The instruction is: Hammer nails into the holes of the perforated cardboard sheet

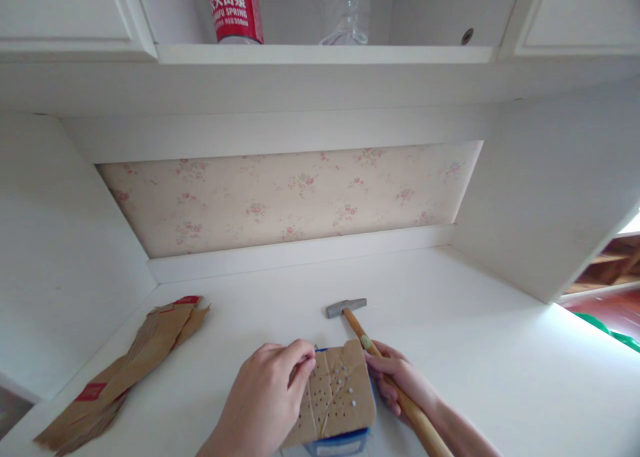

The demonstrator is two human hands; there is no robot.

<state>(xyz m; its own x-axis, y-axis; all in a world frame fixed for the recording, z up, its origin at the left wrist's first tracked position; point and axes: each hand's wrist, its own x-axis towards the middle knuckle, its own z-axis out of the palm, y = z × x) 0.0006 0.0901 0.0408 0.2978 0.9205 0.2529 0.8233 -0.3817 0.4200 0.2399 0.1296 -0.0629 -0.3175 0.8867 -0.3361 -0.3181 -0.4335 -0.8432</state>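
Observation:
A piece of brown cardboard (336,414) dotted with small holes lies on top of a blue box (345,442) at the front of the desk. Several grey nail heads (351,390) stand in its right half. My left hand (267,394) is over the cardboard's left side, thumb and forefinger pinched near its far edge. Whatever they hold is too small and covered to name. My right hand (403,380) is wrapped round the wooden handle of a hammer (357,325), just right of the cardboard. The hammer's grey metal head points away from me, beyond the box.
Folded strips of torn brown cardboard (133,364) lie on the left of the white desk (280,297). Side panels close in the desk left and right. Overhead, a shelf (310,54) holds a red-labelled bottle (235,9) and a clear plastic bottle (350,10).

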